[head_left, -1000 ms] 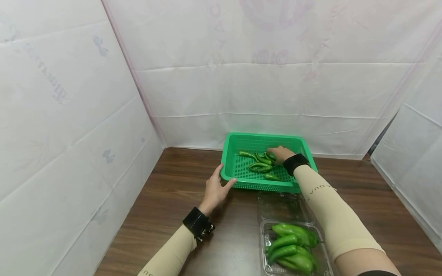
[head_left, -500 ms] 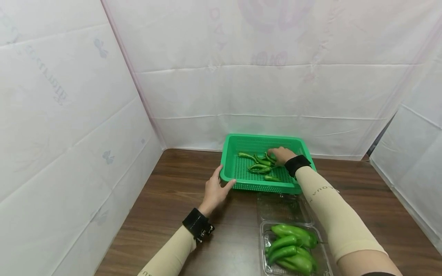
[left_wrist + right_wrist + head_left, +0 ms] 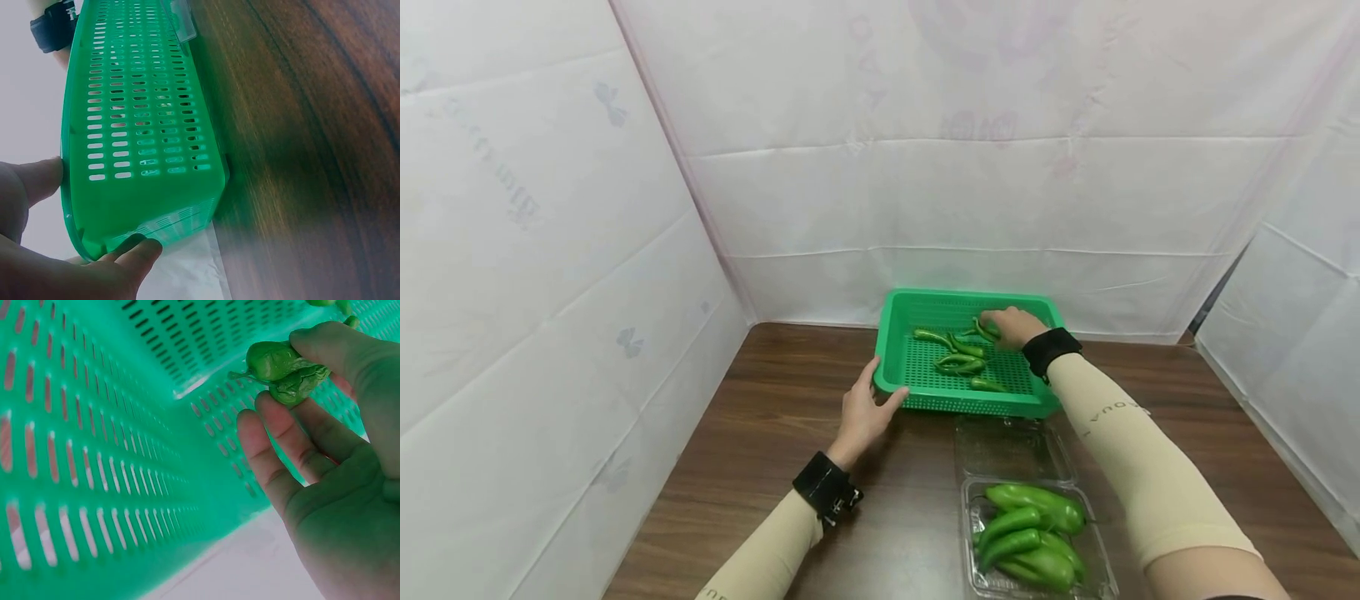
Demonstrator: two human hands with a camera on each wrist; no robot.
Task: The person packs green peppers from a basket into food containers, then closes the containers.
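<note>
Your right hand (image 3: 1013, 325) is pinching a small, wrinkled green pepper (image 3: 284, 367) between thumb and fingertips at the basket's one o'clock corner. The green slotted basket (image 3: 925, 398) is sitting flat on the table at your twelve o'clock, with your left hand (image 3: 861, 412) gripping its seven o'clock corner.

Green perforated basket (image 3: 917, 367) sits on wooden table (image 3: 775, 450), against the white backdrop. Left hand (image 3: 863, 412) grips the basket's near-left corner. Right hand (image 3: 1013, 325) lies inside at the far right, on green peppers (image 3: 958, 354). Clear clamshell (image 3: 1022, 533) near the front edge holds larger green peppers (image 3: 1030, 537).
</note>
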